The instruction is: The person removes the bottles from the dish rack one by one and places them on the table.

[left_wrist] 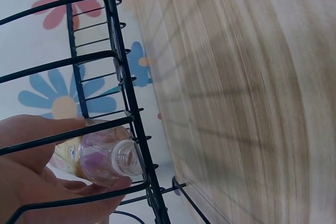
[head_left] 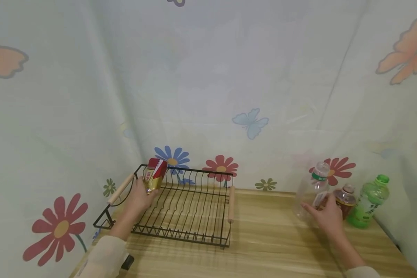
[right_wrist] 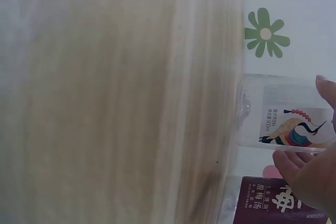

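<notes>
My left hand (head_left: 141,197) grips a bottle with a red and gold label (head_left: 155,174) at the left end of the black wire dish rack (head_left: 180,234). In the left wrist view this bottle (left_wrist: 107,153) is upside down, its uncapped mouth right at the rack's bottom wires. On the right, my right hand (head_left: 328,218) is spread at a large clear bottle (head_left: 307,195) standing on the table. The right wrist view has thumb and fingers (right_wrist: 286,163) on either side of that clear bottle (right_wrist: 289,111), which carries a bird-pattern label.
A dark purple-labelled bottle (head_left: 345,200) stands just right of the clear one, partly behind my right hand. Beyond it is a green bottle (head_left: 368,202). The rack has wooden handles (head_left: 231,204). A flower-patterned curtain (head_left: 208,96) hangs behind the wooden table (head_left: 264,239).
</notes>
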Action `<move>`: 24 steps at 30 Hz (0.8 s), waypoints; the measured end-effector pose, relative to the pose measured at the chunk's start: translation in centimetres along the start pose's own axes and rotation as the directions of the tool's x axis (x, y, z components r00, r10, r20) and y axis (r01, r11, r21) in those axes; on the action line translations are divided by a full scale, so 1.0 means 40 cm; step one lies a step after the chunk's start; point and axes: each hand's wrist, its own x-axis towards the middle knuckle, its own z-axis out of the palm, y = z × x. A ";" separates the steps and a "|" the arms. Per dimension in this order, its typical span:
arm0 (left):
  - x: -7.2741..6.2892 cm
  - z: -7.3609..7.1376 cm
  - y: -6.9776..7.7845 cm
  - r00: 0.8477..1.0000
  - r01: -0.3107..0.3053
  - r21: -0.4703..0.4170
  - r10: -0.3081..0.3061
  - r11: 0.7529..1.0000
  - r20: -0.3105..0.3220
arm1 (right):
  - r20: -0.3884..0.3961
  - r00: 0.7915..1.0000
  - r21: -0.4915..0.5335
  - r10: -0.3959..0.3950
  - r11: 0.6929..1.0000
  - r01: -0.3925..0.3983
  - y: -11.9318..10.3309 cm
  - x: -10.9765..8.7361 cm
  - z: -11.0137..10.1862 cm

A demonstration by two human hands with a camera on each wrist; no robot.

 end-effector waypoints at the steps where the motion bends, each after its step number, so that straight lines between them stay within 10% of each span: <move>1: -0.001 0.000 -0.001 1.000 0.004 0.010 -0.004 1.000 0.002 | 0.006 1.000 -0.011 0.003 1.000 -0.003 -0.001 0.000 0.000; 24: -0.015 -0.005 0.004 1.000 0.017 0.047 -0.016 0.999 -0.004 | 0.026 0.999 -0.133 0.041 0.990 -0.038 -0.026 -0.015 -0.022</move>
